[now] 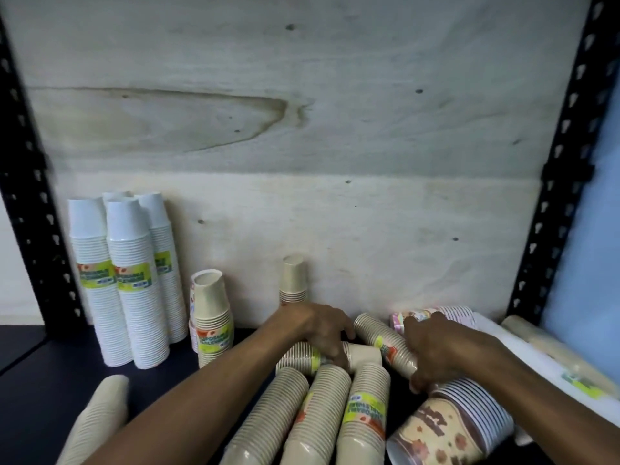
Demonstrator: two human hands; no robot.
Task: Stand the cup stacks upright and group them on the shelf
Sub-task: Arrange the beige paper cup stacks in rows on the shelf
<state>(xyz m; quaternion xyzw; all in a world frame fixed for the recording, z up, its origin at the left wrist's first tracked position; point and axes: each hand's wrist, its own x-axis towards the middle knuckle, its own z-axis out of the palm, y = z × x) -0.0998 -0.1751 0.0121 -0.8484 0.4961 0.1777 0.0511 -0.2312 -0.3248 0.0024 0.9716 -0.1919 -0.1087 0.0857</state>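
We looked down on a dark shelf (40, 374) with a plywood back panel (302, 129) and black slotted uprights (567, 162) at both sides. Four tall white cup stacks (127, 280) stood upright together at the left rear, yellow-green labels facing us. Just right of them a short beige stack (213, 317) stood upright with a patterned stack partly hidden behind it, and a thin beige stack (294, 280) stood against the back panel.

Our left hand (322, 330) had fingers curled down over a lying beige stack (302, 359) in the middle; we read it as gripping that stack. Our right hand (432, 350) clasped another lying beige stack (379, 337), thumb under its near end, fingers over the top.

Three beige stacks (322, 414) lay side by side in front, touching each other, rims toward the rear. A wide patterned stack (453, 427) lay tilted at front right. A pink patterned stack (446, 313) lay behind the right hand. One more beige stack (97, 421) lay at front left, well apart from the rest. Long wrapped rolls (543, 357) lay along the right edge; contents unclear.
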